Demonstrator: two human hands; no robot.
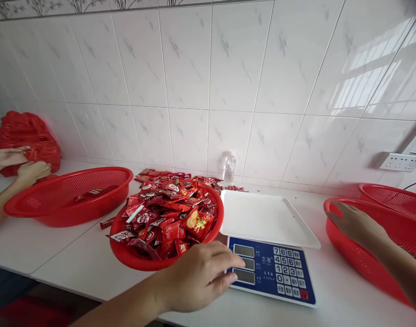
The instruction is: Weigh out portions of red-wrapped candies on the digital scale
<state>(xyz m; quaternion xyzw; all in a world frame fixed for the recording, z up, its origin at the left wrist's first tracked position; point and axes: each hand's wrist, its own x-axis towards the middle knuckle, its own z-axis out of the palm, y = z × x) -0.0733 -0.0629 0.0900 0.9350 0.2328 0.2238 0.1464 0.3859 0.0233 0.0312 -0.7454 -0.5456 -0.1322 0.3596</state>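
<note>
My left hand point(204, 276) reaches over the left edge of a weighing scale's blue keypad panel point(267, 284). Its index finger and thumb are apart, over the small grey displays, and it holds nothing. Behind the panel lies the scale's bare white pan point(265, 215). Just left of the scale, a round red plastic basket point(136, 263) is heaped with small red snack packets point(167, 218). On the right, my right hand point(360, 225) has its fingers over the rim of another red basket point(350, 254); the fingertips are partly hidden.
Another person's hands point(32, 170) handle red plastic bags point(27, 131) at the far left. Beside them stands a red basket point(85, 204) with a few packets. Loose packets and a clear plastic bottle point(230, 169) lie by the tiled wall. A power strip point(400, 161) is on the right wall.
</note>
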